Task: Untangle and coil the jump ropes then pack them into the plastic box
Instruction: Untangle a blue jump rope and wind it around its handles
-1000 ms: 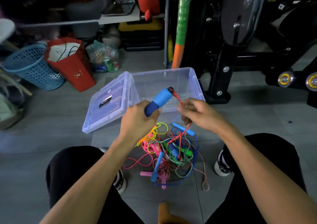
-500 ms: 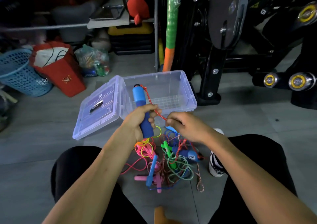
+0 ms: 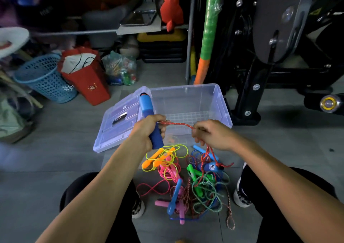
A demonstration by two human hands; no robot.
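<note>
The left hand covers the middle of the blue handle. Inside the right hand the red rope disappears behind curled fingers. Below both hands, in the rope tangle, which cord joins which handle cannot be told. Both forearms run off the bottom edge.

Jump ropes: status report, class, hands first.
Left hand grips blue handle. Right hand pinches red cord. Plastic box open, nothing inside. Remaining ropes tangled on floor.

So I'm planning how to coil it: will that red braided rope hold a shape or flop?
Probably floppy: the red braided rope sags between the left hand and right hand, then hangs limp into the pile. Coils would likely spring loose unless pinned or tied.
</note>
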